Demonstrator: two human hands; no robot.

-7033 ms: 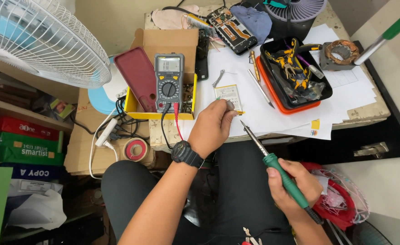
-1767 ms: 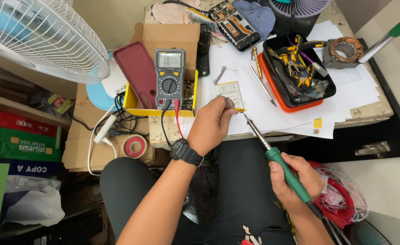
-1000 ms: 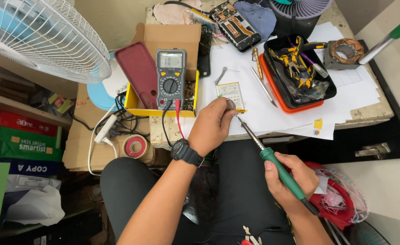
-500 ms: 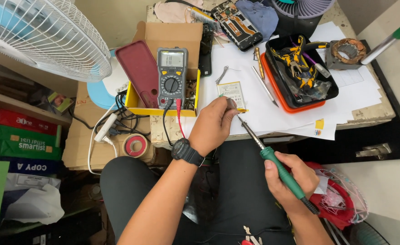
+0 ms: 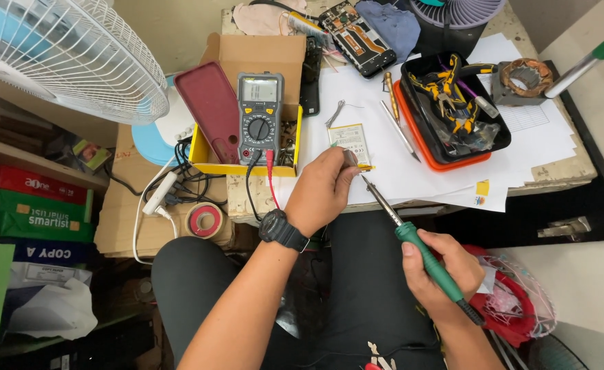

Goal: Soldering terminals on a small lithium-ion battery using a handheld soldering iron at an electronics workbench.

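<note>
A small flat battery (image 5: 352, 142), pale cream with a dark printed patch and a yellow strip along its near edge, is seen lying on white paper (image 5: 446, 171) at the front of the bench. It is pinned at its near corner by the left hand (image 5: 321, 190), the thumb and forefinger pressed together on that edge while the other fingers are curled under. A black watch (image 5: 283, 230) is worn on that wrist.

A soldering iron (image 5: 418, 243) with a green handle is gripped in the right hand (image 5: 444, 273), all fingers wrapped tight around the handle. Its metal tip is brought up to the battery's near edge, just beside the left fingertips; whether contact is made cannot be told.

Just left of the battery, a grey meter (image 5: 259, 116) with a round dial is propped in a yellow tray (image 5: 244, 168), red and black leads trailing over the bench edge. A dark red phone cover (image 5: 210, 108) is leaned beside it, and an open brown carton (image 5: 257, 53) sits behind. To the right, an orange tray (image 5: 425, 147) carries a black tray (image 5: 494, 133) of yellow-handled pliers. On the shelf at far left, flat packs are stacked: a red one (image 5: 31, 186), a green one (image 5: 28, 216) and a blue one (image 5: 35, 252), each with light lettering. A red roll of tape (image 5: 204, 220) lies below the bench.
</note>
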